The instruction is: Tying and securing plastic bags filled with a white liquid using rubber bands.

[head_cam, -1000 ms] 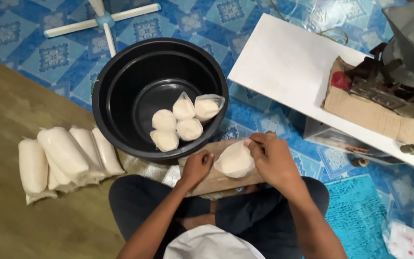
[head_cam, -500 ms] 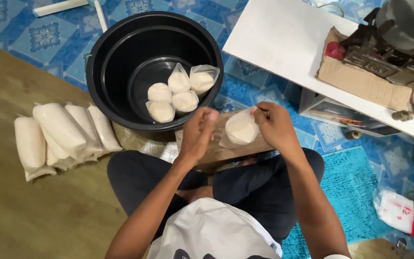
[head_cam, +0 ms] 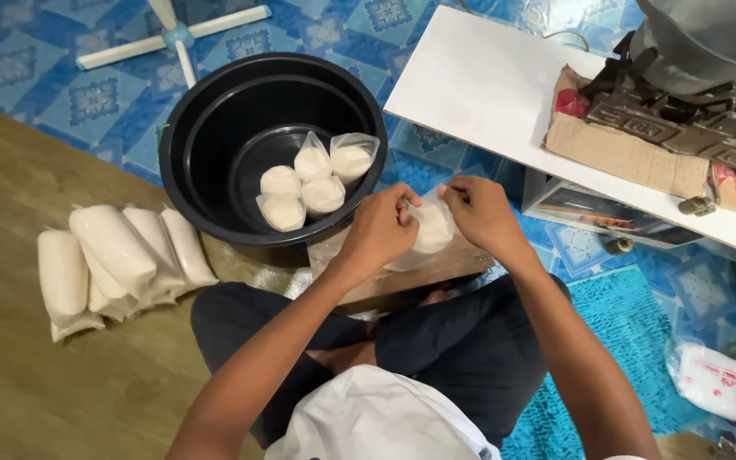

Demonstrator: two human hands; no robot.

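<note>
Both my hands grip one small clear plastic bag of white powder just right of the black tub. My left hand pinches its top from the left. My right hand pinches the same top from the right. The bag rests above a brown board over my lap. Inside the black tub lie several filled, tied little bags of the same white stuff.
Several long white filled bags lie on the wooden floor at left. A white table at right carries a cardboard piece and a dark metal machine. A white fan base stands behind the tub. A packet lies on the blue mat.
My hands have lifted the bag off the board and come together at its top. The view has shifted a little, with the tub now more to the left.
</note>
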